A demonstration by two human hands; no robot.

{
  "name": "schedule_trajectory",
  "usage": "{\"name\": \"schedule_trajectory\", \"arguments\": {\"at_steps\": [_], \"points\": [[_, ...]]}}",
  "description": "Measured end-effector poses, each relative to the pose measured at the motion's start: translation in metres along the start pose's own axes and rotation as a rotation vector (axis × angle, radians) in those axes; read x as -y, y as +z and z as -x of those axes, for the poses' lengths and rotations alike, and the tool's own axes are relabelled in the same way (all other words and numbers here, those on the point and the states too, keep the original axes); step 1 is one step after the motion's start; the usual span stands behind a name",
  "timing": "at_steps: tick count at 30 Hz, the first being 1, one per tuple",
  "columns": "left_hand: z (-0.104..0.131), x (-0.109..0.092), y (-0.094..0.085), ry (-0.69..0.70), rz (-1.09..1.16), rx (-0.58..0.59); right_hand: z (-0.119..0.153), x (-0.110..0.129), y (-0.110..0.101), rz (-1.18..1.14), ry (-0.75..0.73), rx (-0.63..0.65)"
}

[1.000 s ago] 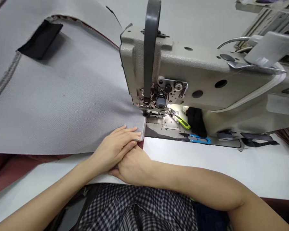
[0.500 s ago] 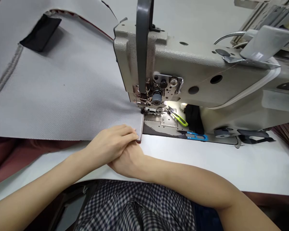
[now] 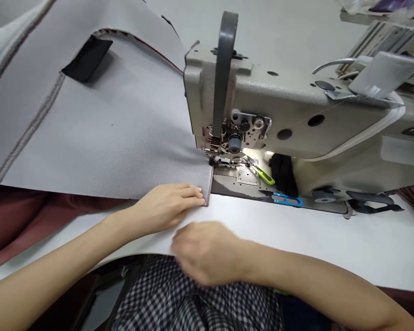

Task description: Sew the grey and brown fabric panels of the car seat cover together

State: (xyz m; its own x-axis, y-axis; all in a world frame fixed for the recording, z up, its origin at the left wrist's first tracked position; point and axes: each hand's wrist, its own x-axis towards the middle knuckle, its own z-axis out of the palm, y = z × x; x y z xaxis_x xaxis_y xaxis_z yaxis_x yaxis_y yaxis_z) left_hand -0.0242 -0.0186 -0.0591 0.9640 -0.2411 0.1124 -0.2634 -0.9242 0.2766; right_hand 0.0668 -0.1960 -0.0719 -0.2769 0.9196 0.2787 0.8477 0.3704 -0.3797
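Note:
My left hand (image 3: pixel 170 205) lies at the near right corner of a large grey fabric panel (image 3: pixel 134 151), fingers together and pinching its edge. Along its right side, the panel passes under the presser foot area of a sewing machine (image 3: pixel 227 138). My right hand (image 3: pixel 207 253) is apart from the panel, nearer my body, over the edge of the white table (image 3: pixel 262 234). Its fingers look curled in but are smeared by motion, so what they hold, if anything, does not show. A black fabric tab (image 3: pixel 87 59) sits on the panel at upper left.
Green-handled thread snips (image 3: pixel 262 175) lie on the machine bed, with blue-handled snips (image 3: pixel 286 199) closer to me. Dark cloth (image 3: pixel 283 174) is beside them. Maroon fabric (image 3: pixel 55 214) hangs under the panel at left. A dark strap-like bar (image 3: pixel 225 64) rises at the machine's head.
My right hand has come away from under my left hand, moving down and toward my body. My left hand stays at the panel's corner. The whole view has shifted slightly.

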Motion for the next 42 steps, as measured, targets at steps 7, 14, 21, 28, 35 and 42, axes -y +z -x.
{"name": "schedule_trajectory", "arguments": {"at_steps": [7, 14, 21, 28, 35, 42], "points": [[0.0, 0.023, 0.004, 0.132, 0.053, -0.08, 0.025, -0.057, -0.03, 0.072, 0.278, -0.172], [-0.014, 0.049, -0.001, 0.158, 0.044, -0.094, 0.018, -0.072, -0.034, 0.056, 0.412, -0.089], [-0.03, 0.076, 0.003, 0.148, 0.043, -0.15, 0.014, -0.088, -0.03, 0.065, 0.497, -0.116], [-0.049, 0.097, 0.0, 0.142, 0.066, -0.15, 0.011, -0.086, -0.023, 0.192, 0.472, -0.108], [-0.063, 0.113, 0.004, 0.135, 0.028, -0.229, 0.013, -0.086, -0.02, 0.187, 0.46, -0.116], [-0.062, 0.108, 0.005, 0.086, 0.111, -0.268, 0.013, -0.084, -0.02, 0.181, 0.466, -0.113]]}}
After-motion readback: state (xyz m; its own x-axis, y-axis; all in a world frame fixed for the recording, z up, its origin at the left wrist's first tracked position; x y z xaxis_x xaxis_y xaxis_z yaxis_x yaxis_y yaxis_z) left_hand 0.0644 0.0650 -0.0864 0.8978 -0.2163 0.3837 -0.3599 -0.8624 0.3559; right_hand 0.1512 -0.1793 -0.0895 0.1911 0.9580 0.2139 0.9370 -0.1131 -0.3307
